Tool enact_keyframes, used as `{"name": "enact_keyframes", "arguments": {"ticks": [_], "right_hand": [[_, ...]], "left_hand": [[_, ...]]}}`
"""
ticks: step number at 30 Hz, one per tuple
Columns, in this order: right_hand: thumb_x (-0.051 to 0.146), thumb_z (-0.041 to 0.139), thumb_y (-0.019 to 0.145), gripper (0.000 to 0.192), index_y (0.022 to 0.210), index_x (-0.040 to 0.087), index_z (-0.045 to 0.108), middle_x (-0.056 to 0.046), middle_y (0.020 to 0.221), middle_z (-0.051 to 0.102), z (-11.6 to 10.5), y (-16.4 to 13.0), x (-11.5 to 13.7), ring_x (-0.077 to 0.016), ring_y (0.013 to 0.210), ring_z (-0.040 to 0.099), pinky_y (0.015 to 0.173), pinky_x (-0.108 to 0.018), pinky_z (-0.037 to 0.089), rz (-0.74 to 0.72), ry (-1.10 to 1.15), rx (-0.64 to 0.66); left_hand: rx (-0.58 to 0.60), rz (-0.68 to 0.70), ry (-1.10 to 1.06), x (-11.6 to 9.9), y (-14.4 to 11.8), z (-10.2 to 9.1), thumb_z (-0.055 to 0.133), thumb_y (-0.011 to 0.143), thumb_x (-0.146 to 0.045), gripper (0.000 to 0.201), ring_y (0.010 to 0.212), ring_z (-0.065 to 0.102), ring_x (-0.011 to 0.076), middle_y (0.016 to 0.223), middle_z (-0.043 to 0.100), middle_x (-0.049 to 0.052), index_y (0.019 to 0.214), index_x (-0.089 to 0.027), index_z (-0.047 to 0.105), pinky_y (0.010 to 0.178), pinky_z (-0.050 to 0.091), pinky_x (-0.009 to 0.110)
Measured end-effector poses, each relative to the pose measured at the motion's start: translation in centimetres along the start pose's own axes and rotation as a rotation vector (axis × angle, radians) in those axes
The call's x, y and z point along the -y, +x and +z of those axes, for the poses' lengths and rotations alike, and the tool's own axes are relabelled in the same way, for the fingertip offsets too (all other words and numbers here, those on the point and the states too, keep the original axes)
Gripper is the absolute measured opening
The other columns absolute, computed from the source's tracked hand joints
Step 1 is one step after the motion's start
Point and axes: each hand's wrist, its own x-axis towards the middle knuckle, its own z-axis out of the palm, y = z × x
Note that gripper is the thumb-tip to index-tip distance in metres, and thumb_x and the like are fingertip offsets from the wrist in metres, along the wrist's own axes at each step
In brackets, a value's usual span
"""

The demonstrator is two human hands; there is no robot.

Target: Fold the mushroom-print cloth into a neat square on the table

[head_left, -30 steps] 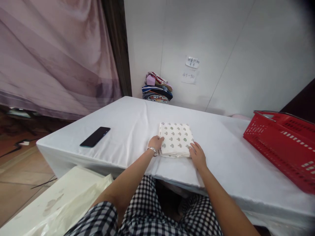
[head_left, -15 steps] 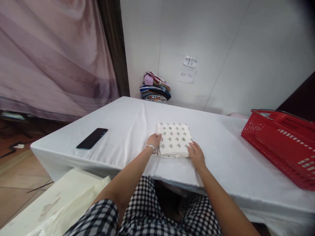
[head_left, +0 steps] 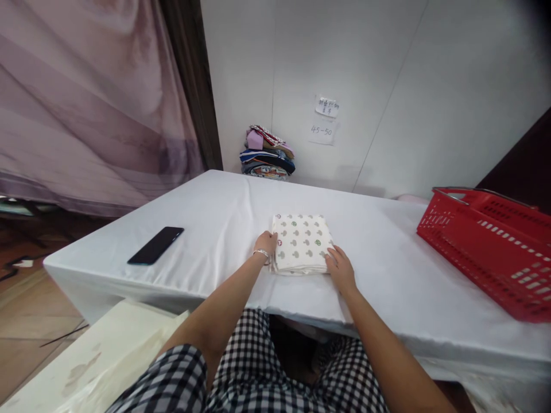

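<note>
A folded white cloth with small green and red prints (head_left: 301, 241) lies near the front edge of a table covered in white fabric (head_left: 224, 218). My left hand (head_left: 266, 244), with a bracelet on the wrist, rests against the cloth's left front corner. My right hand (head_left: 339, 268) lies flat at the cloth's right front corner, fingers touching its edge. Both hands press on the folded cloth from the sides; neither lifts it.
A black phone (head_left: 155, 245) lies on the table's left part. A red plastic basket (head_left: 491, 246) stands at the right. A pile of folded colourful clothes (head_left: 267, 152) sits at the far edge against the wall. A cream bag (head_left: 107, 355) lies low on the left.
The view has shifted slightly to the right and everything slid left in frame. My hands stay at the cloth's two front corners; the cloth has not visibly moved.
</note>
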Motion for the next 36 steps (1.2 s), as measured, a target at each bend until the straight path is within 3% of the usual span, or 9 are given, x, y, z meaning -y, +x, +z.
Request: {"name": "enact_keyframes", "arguments": {"ticks": [4, 14, 21, 26, 32, 36], "right_hand": [[0.043, 0.042, 0.086, 0.041, 0.112, 0.019, 0.063, -0.010, 0.130, 0.050, 0.1, 0.0, -0.2, -0.0256, 0.118, 0.046, 0.101, -0.043, 0.036, -0.004, 0.006, 0.001], [0.043, 0.042, 0.086, 0.041, 0.112, 0.020, 0.062, -0.009, 0.131, 0.049, 0.2, 0.1, -0.4, -0.0257, 0.119, 0.046, 0.101, -0.044, 0.036, -0.006, -0.015, 0.004], [0.044, 0.042, 0.085, 0.043, 0.113, 0.019, 0.062, -0.010, 0.131, 0.049, 0.1, 0.1, -0.3, -0.0258, 0.118, 0.046, 0.100, -0.043, 0.037, 0.006, -0.017, 0.011], [0.043, 0.042, 0.085, 0.041, 0.112, 0.020, 0.062, -0.009, 0.131, 0.049, 0.2, 0.2, -0.5, -0.0256, 0.119, 0.046, 0.102, -0.044, 0.035, 0.006, -0.031, 0.009], [0.043, 0.042, 0.085, 0.040, 0.111, 0.021, 0.062, -0.008, 0.131, 0.049, 0.0, 0.1, -0.3, -0.0247, 0.119, 0.046, 0.102, -0.043, 0.034, 0.007, -0.014, 0.002], [0.044, 0.042, 0.084, 0.042, 0.112, 0.019, 0.062, -0.010, 0.132, 0.048, -0.1, 0.1, -0.2, -0.0253, 0.119, 0.045, 0.102, -0.043, 0.034, 0.028, -0.001, 0.016]], "left_hand": [[-0.003, -0.008, 0.010, 0.3, 0.2, 0.0, 0.045, 0.083, -0.043, 0.029, 0.087, 0.063, 0.0213, 0.095, 0.067, 0.010, 0.089, -0.018, 0.057, 0.068, 0.042, 0.028], [0.053, 0.051, 0.061, 0.7, 0.9, -0.2, 0.040, 0.086, -0.036, 0.029, 0.089, 0.062, 0.0234, 0.092, 0.067, 0.012, 0.078, -0.017, 0.060, 0.071, 0.042, 0.029], [0.097, 0.036, 0.001, 1.1, -2.3, -1.1, 0.043, 0.080, -0.056, 0.040, 0.070, 0.062, 0.0216, 0.066, 0.064, 0.006, 0.072, -0.019, 0.055, 0.060, 0.041, 0.028], [0.094, 0.062, 0.008, 1.1, -4.4, -1.4, 0.040, 0.078, -0.065, 0.047, 0.065, 0.060, 0.0202, 0.059, 0.060, 0.004, 0.064, -0.021, 0.049, 0.057, 0.039, 0.028], [0.149, 0.127, 0.065, 1.5, -3.6, -0.7, 0.041, 0.084, -0.047, 0.038, 0.067, 0.060, 0.0186, 0.054, 0.058, 0.003, 0.058, -0.021, 0.048, 0.060, 0.040, 0.026], [0.204, 0.103, 0.033, 2.0, -3.2, -0.8, 0.039, 0.084, -0.047, 0.040, 0.055, 0.058, 0.0174, 0.046, 0.054, 0.002, 0.055, -0.021, 0.048, 0.055, 0.041, 0.027]]}}
